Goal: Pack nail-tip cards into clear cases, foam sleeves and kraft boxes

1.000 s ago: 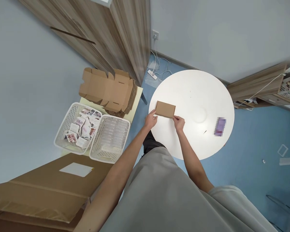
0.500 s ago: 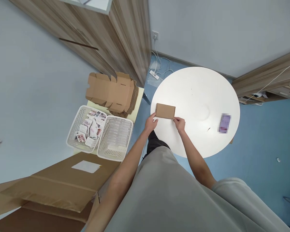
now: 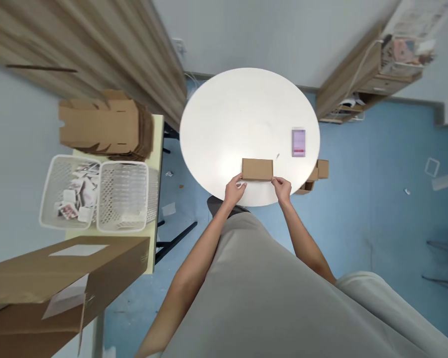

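Note:
A small closed cardboard box (image 3: 257,169) lies near the front edge of the round white table (image 3: 224,109). Its near left corner is held by my left hand (image 3: 235,190), with the thumb apart from the curled fingers. At the near right corner, my right hand (image 3: 282,189) pinches the box's edge between thumb and fingers. The undersides of both grips are hidden. To the right on the same table lies a blurred purple rectangular item (image 3: 298,143).
On a side table (image 3: 149,248) at left are stacked flattened cardboard boxes (image 3: 100,124), a white basket of small packets (image 3: 48,199) and a basket of clear cases (image 3: 103,224). A large open carton (image 3: 112,273) stands nearer. Small boxes (image 3: 323,169) sit beyond the round table's right edge.
My view has swung to the right, so the side table and baskets shift left in the picture. Both hands stay at the box's near corners, and the box now appears squarer to me.

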A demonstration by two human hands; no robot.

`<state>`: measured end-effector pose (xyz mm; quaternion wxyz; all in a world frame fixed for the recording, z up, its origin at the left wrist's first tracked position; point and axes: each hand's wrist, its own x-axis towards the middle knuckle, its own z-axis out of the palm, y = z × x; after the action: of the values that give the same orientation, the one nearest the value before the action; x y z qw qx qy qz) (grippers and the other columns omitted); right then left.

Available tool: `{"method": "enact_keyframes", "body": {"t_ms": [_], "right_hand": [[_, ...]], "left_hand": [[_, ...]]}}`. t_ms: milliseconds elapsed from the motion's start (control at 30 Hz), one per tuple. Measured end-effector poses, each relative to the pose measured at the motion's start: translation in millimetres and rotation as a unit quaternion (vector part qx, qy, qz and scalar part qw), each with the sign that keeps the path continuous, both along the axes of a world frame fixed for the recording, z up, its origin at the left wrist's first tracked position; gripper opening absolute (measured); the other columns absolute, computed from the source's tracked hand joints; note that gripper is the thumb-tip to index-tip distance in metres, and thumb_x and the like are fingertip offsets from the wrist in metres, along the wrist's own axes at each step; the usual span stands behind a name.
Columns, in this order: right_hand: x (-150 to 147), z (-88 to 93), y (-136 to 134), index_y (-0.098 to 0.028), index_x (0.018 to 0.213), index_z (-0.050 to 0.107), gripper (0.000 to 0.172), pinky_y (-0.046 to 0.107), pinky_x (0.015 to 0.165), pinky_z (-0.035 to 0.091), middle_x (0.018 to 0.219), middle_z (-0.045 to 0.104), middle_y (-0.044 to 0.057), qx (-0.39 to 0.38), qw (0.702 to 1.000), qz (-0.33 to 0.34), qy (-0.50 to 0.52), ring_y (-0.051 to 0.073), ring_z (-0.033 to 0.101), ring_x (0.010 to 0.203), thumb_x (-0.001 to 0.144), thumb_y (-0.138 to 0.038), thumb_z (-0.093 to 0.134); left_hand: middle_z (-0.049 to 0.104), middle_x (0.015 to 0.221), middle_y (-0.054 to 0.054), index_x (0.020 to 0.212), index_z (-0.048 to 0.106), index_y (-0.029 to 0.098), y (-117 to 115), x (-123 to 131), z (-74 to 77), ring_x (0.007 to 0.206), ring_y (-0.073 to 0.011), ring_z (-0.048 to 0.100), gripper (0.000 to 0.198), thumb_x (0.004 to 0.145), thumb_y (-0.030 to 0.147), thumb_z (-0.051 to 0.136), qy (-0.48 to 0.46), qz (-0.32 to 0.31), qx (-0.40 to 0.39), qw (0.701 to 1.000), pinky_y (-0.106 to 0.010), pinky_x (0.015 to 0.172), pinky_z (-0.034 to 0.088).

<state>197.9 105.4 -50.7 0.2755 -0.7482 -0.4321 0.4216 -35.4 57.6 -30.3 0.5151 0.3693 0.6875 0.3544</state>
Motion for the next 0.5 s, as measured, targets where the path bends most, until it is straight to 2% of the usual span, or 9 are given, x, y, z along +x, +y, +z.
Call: {"method": "enact_keyframes", "body": {"t_ms": [167, 267, 367, 500], "right_hand": [[63, -0.5, -24, -0.016, 0.098, 0.086, 0.03, 0.042, 0.102, 0.062, 0.102, 0.088, 0.013, 0.013, 0.997, -0.071, 0.028, 0.031, 0.083, 0.103, 0.089, -0.041, 0.07], [103, -3.0, -39, -0.016, 0.101, 0.085, 0.03, 0.041, 0.102, 0.062, 0.105, 0.087, 0.013, 0.021, 0.991, -0.128, 0.021, 0.03, 0.082, 0.102, 0.092, -0.039, 0.068], [160, -4.3, -56, -0.016, 0.105, 0.085, 0.031, 0.04, 0.105, 0.062, 0.112, 0.087, 0.014, 0.019, 0.982, -0.186, 0.004, 0.028, 0.082, 0.106, 0.094, -0.037, 0.065], [254, -3.9, -68, -0.015, 0.111, 0.084, 0.033, 0.041, 0.109, 0.061, 0.12, 0.085, 0.016, -0.024, 0.967, -0.252, -0.039, 0.027, 0.08, 0.11, 0.096, -0.037, 0.063]], "left_hand": [[0.074, 0.15, -0.012, 0.146, 0.073, 0.022, 10, 51, 12.4, 0.138, -0.0305, 0.072, 0.048, 0.098, 0.023, 0.072, 0.018, -0.08, 0.002, 0.997, -0.044, 0.115, 0.063], [0.07, 0.152, -0.014, 0.145, 0.072, 0.023, 12, 93, 10.1, 0.135, -0.0311, 0.073, 0.048, 0.098, 0.026, 0.074, 0.012, -0.126, -0.007, 0.992, -0.046, 0.113, 0.064], [0.066, 0.15, -0.015, 0.145, 0.071, 0.023, 13, 156, -2.4, 0.133, -0.0313, 0.073, 0.051, 0.094, 0.026, 0.076, -0.011, -0.166, -0.032, 0.986, -0.047, 0.111, 0.065], [0.063, 0.141, -0.012, 0.148, 0.07, 0.026, 23, 261, -24.9, 0.134, -0.0293, 0.072, 0.056, 0.092, 0.023, 0.076, -0.054, -0.212, -0.087, 0.972, -0.044, 0.114, 0.063]]}}
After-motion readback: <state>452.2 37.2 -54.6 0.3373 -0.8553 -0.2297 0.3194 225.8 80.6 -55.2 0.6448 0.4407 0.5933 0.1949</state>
